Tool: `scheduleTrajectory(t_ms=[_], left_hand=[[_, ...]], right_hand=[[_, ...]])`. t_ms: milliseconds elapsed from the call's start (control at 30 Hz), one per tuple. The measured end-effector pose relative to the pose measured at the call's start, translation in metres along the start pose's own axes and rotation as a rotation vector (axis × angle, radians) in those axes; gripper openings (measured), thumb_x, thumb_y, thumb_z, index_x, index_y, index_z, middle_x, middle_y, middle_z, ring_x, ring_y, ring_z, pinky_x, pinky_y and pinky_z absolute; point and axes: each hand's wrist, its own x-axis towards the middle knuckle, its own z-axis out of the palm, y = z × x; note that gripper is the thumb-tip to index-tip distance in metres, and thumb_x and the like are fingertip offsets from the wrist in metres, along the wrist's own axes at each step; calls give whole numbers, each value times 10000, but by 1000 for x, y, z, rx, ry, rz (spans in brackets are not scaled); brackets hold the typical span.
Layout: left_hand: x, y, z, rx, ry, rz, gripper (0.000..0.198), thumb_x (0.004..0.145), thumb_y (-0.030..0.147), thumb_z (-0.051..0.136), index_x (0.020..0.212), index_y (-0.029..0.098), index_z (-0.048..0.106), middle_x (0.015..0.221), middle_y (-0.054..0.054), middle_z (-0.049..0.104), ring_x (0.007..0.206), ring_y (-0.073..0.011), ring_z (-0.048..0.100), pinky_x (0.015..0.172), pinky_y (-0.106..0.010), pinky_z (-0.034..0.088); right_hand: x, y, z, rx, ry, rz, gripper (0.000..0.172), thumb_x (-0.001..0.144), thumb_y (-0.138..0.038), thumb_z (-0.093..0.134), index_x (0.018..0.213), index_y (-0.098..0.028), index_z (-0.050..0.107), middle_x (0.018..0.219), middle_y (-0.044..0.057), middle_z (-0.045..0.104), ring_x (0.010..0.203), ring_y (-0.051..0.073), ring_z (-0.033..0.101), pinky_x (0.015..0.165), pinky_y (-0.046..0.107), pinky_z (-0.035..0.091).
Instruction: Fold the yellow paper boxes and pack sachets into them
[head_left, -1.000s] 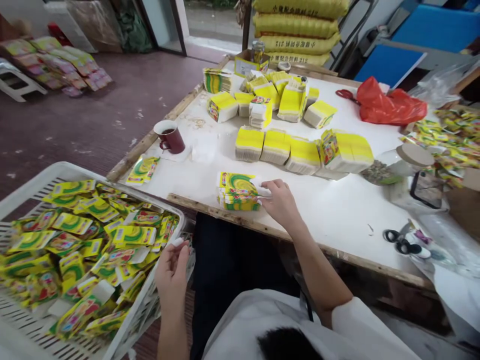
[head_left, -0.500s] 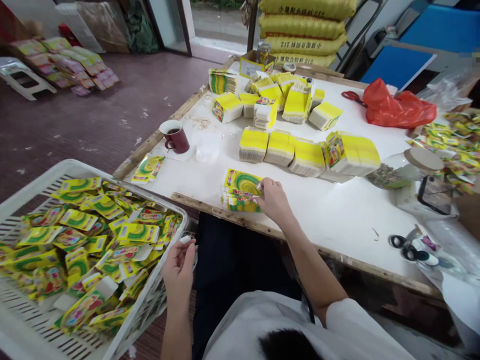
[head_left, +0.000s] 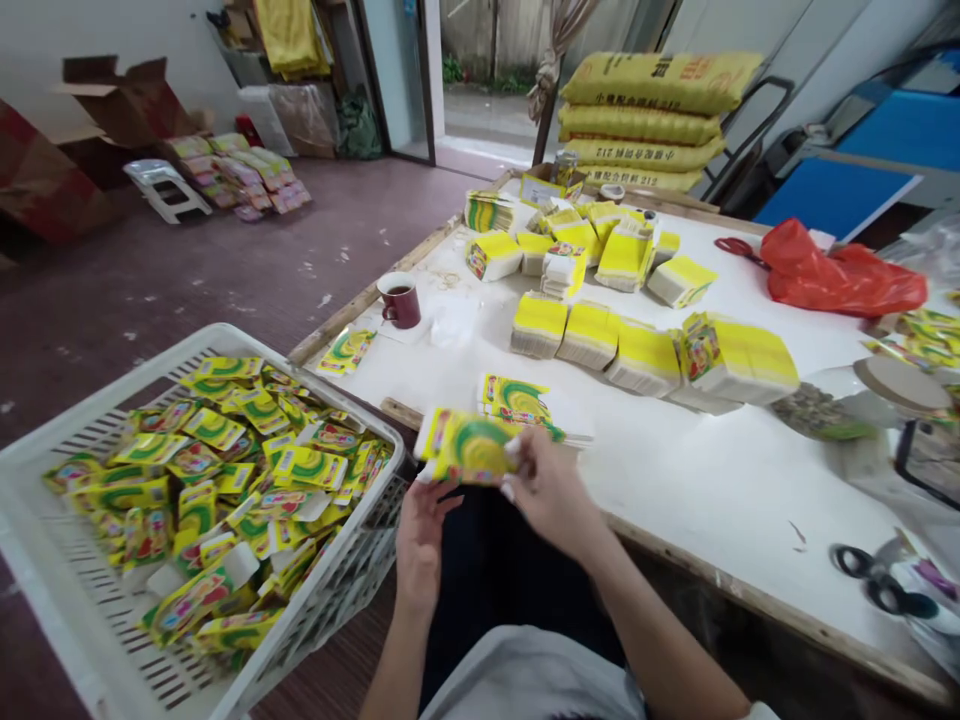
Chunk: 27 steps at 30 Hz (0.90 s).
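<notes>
In my right hand (head_left: 551, 490) is a yellow-and-green printed carton (head_left: 474, 447), pinched at its right end and blurred by motion. The carton is over the table's front edge. My left hand (head_left: 421, 540) is below its left end, fingers apart, with the fingertips at the lower corner; whether they press on it I cannot tell. White coverings show on some fingertips of both hands. Behind the held carton, a small pile of similar flat cartons (head_left: 517, 398) lies on the table, partly hidden by my right hand.
At left stands a white plastic basket (head_left: 71, 645) with many filled cartons. Stacks of flat cartons (head_left: 589, 335) line the white table (head_left: 675, 470). A dark red mug (head_left: 403, 305) stands at the left edge. Scissors (head_left: 874, 580), a jar (head_left: 821, 400) and a red bag (head_left: 840, 275) are at right.
My right hand has lifted a carton off the pile and brought it left and towards me. My left hand has come up from beside the basket to it. The view has shifted.
</notes>
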Motion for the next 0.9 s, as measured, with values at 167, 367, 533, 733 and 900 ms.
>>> scheduleTrajectory(t_ms=[167, 367, 533, 733, 900], left_hand=[[-2, 5, 27, -234, 221, -42, 903, 585, 849, 658, 1202, 191, 678, 1177, -162, 692, 1116, -389, 641, 933, -516, 544], [-5, 9, 27, -357, 305, -84, 696, 649, 726, 711, 1058, 163, 718, 930, -132, 723, 901, -350, 700, 838, -529, 580], [-6, 12, 28, -368, 290, -100, 669, 672, 733, 679, 956, 130, 734, 818, -117, 702, 814, -303, 694, 779, -474, 603], [-14, 22, 37, -322, 394, -127, 624, 599, 718, 741, 891, 166, 733, 821, -91, 726, 759, -286, 713, 672, -407, 613], [-30, 31, 45, -326, 378, -171, 660, 559, 716, 764, 948, 183, 745, 823, -78, 745, 769, -269, 724, 692, -366, 607]], right_hand=[[-30, -4, 55, 152, -305, 40, 297, 721, -121, 597, 899, -239, 391, 788, -32, 528, 675, 139, 484, 615, 250, 351], [-38, 4, 65, 197, -329, 44, 313, 709, -107, 623, 896, -235, 407, 838, -24, 529, 706, 137, 463, 631, 251, 337], [-48, 4, 71, 265, -279, 43, 274, 709, -109, 634, 874, -227, 451, 839, -15, 540, 710, 136, 465, 634, 249, 353], [-66, 6, 79, 379, -167, 26, 233, 684, -91, 639, 791, -223, 480, 791, -22, 557, 703, 135, 482, 637, 242, 389], [-79, 1, 74, 408, -121, 29, 229, 668, -89, 628, 768, -223, 471, 755, -29, 543, 681, 131, 462, 614, 235, 378]])
